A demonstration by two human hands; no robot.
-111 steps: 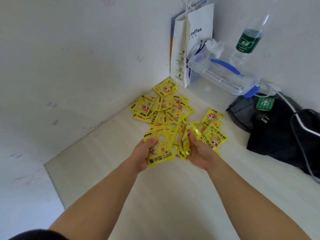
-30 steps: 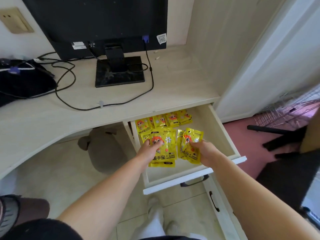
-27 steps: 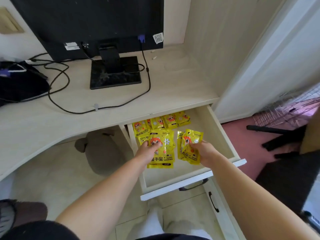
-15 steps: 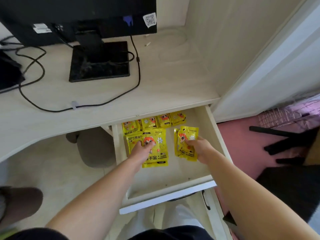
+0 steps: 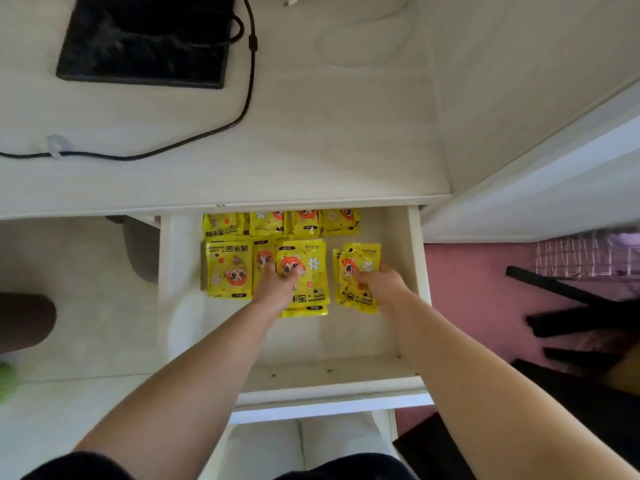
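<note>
An open white drawer [image 5: 329,386] under the desk holds several yellow hand-warmer packets. A row of them [image 5: 277,223] lies along the back, and one packet [image 5: 227,268] lies at the left. My left hand [image 5: 273,289] holds a stack of packets [image 5: 311,268] in the drawer's middle, thumb on top. My right hand [image 5: 381,284] holds a second, smaller stack [image 5: 362,258] near the drawer's right wall. Both stacks lie low against the drawer floor.
The desk top [image 5: 311,133] above the drawer carries a black monitor base [image 5: 145,39] and a black cable [image 5: 249,81]. A grey object [image 5: 138,251] sits under the desk at the left. To the right is pink floor [image 5: 485,289] with black legs [image 5: 571,313].
I carried both stacks from the desk corner to the open drawer. Over the last second both hands lowered them onto the drawer floor, and my view tipped further down.
</note>
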